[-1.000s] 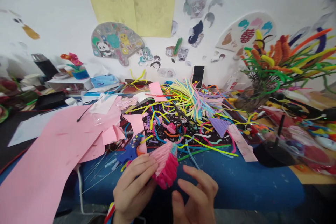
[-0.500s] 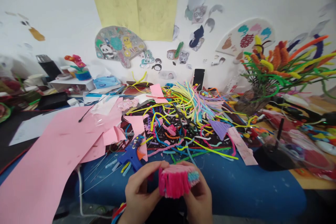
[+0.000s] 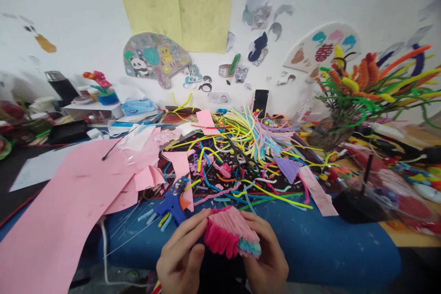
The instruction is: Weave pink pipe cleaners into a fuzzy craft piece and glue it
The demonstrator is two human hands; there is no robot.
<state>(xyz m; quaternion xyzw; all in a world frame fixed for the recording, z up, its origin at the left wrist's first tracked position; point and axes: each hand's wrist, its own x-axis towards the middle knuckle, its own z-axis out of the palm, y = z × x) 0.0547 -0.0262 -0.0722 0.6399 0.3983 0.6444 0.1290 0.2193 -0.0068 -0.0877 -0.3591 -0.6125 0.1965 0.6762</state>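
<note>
Here — white wall (image 3: 82, 9); blue tablecloth (image 3: 317, 243), perhaps.

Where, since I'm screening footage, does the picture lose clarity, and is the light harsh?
Head view: the upper right corner darkens; head view: the plastic bag near the right edge looks soft and stretched; head view: light is fairly even, and ridges on the pink piece show clearly.

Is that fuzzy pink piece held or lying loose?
Held: the fuzzy pink piece sits between the left hand and right hand, which touch opposite sides.
</note>
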